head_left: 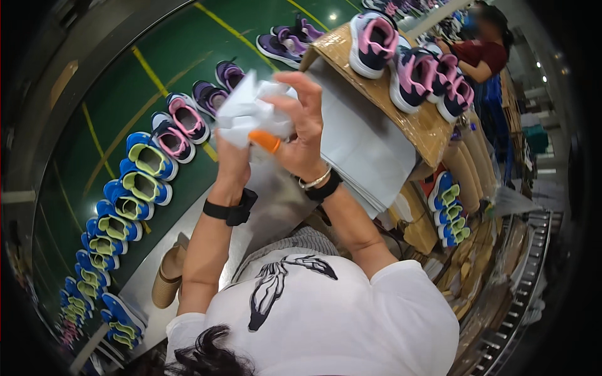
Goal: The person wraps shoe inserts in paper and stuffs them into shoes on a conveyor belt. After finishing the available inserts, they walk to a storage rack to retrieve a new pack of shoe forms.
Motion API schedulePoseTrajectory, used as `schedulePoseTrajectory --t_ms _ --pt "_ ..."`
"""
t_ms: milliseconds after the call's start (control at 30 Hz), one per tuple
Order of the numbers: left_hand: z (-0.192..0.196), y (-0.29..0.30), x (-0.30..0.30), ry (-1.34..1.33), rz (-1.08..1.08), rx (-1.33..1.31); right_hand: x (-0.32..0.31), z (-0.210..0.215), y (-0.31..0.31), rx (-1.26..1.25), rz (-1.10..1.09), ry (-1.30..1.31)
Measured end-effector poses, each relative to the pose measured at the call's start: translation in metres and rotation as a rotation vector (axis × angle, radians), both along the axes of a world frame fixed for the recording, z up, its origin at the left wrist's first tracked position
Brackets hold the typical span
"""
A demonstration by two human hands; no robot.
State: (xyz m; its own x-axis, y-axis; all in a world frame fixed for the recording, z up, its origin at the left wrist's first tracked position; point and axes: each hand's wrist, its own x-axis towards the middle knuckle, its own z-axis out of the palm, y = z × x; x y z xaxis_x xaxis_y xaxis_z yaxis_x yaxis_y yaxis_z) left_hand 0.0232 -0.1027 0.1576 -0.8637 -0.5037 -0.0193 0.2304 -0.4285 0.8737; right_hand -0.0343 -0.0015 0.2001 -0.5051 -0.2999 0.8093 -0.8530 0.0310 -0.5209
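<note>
Crumpled white paper (251, 106) is bunched up between my two hands, above the near edge of the green belt. My left hand (232, 156) grips it from below, its fingers mostly hidden behind the paper. From the right side my right hand (306, 128) closes on the same paper with bent fingers. An orange finger cot (264, 141) covers my right thumb. Just right of my hands lies a stack of flat white paper sheets (370, 144), partly under a cardboard-topped stand (389, 81).
Blue and lime shoes (135, 185), pink-and-navy shoes (187, 119) and purple shoes (210, 97) line the green belt (182, 37). More pink-and-navy shoes (414, 78) stand on the cardboard. A tan slipper-like object (168, 276) sits by my left forearm. Another person (486, 53) works at the far right.
</note>
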Motion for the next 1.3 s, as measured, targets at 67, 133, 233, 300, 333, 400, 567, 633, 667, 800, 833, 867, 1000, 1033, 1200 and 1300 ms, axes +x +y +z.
schedulePoseTrajectory --t_ms 67,133,233,300,333,400,567,633,667,800,833,867,1000,1033,1200,1300 --pt "0.001 -0.01 -0.007 -0.164 -0.047 0.034 -0.004 -0.01 -0.011 0.064 0.042 -0.082" --pt "-0.01 -0.027 0.006 -0.088 -0.069 0.123 -0.011 -0.015 -0.02 0.131 0.072 -0.159" --pt "-0.043 -0.064 0.035 -0.112 0.163 0.373 -0.031 -0.014 -0.023 -0.112 -0.227 -0.166" --pt "-0.083 -0.086 0.062 -0.009 0.165 0.367 -0.043 -0.025 -0.022 -0.335 -0.238 -0.533" --pt "-0.084 -0.077 0.073 -0.098 0.086 0.249 -0.044 -0.027 -0.025 -0.328 -0.228 -0.535" --pt "-0.056 -0.036 0.08 -0.297 -0.062 0.174 -0.047 -0.03 -0.034 -0.493 -0.187 -0.674" --pt "-0.038 -0.001 0.066 -0.279 -0.05 0.327 -0.016 -0.043 -0.054 -0.204 -0.205 -0.555" --pt "-0.025 -0.018 0.051 -0.414 0.157 0.229 -0.01 -0.038 -0.056 -0.283 -0.134 -0.57" --pt "-0.021 -0.025 0.045 -0.411 0.164 0.231 -0.008 -0.036 -0.058 -0.368 -0.07 -0.588" --pt "-0.02 -0.054 0.037 -0.208 0.204 0.128 -0.006 -0.023 -0.056 -0.342 0.056 -0.62" --pt "-0.019 -0.061 0.035 -0.121 0.066 0.264 0.0 -0.029 -0.053 -0.343 0.18 -0.82" --pt "-0.018 -0.064 0.034 -0.031 -0.065 0.397 0.005 -0.029 -0.054 -0.342 0.187 -0.818" --pt "-0.038 -0.055 0.026 -0.087 -0.151 0.113 0.005 -0.017 -0.056 0.131 0.16 -0.11" --pt "-0.04 -0.047 0.027 -0.097 -0.045 0.216 0.005 -0.021 -0.056 0.227 0.266 -0.16" --pt "-0.026 -0.006 0.032 0.064 0.117 0.216 -0.022 -0.038 -0.062 0.224 0.134 -0.587" --pt "-0.038 -0.018 0.024 -0.199 0.021 -0.173 -0.03 -0.056 -0.062 0.245 0.331 -0.817"
